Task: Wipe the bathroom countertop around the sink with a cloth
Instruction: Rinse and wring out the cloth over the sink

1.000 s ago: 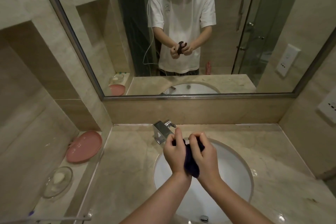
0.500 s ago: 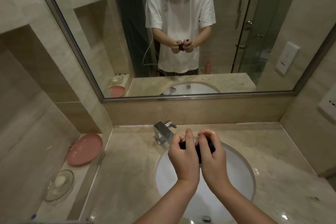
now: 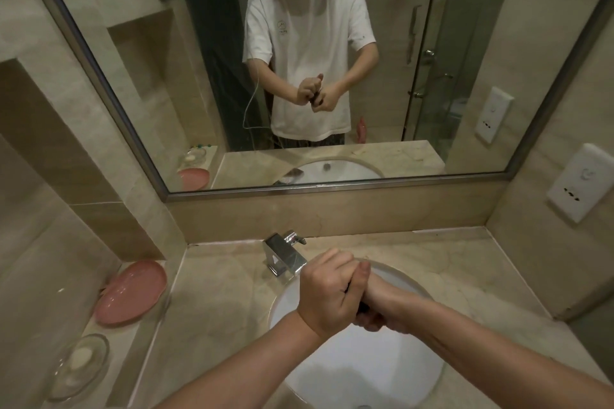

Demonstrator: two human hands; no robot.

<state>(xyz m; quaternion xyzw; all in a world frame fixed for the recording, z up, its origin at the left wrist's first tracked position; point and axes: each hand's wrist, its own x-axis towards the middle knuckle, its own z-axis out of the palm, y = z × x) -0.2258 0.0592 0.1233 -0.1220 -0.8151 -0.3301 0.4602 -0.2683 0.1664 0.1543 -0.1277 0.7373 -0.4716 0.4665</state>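
Both hands meet over the sink [image 3: 332, 382]. The left hand [image 3: 327, 295] curls its fingers tight round the dark cloth [image 3: 362, 308] — only a sliver shows between the fists. The right hand [image 3: 382, 309], beneath and crossed, grips the cloth's other end, just before the tap [image 3: 282, 254].

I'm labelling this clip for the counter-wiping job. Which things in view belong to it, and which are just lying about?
In the job:
left hand
right hand
cloth, dark, almost hidden between both hands
countertop
sink

Lying about:
tap
pink dish
glass soap dish
mirror
wall socket
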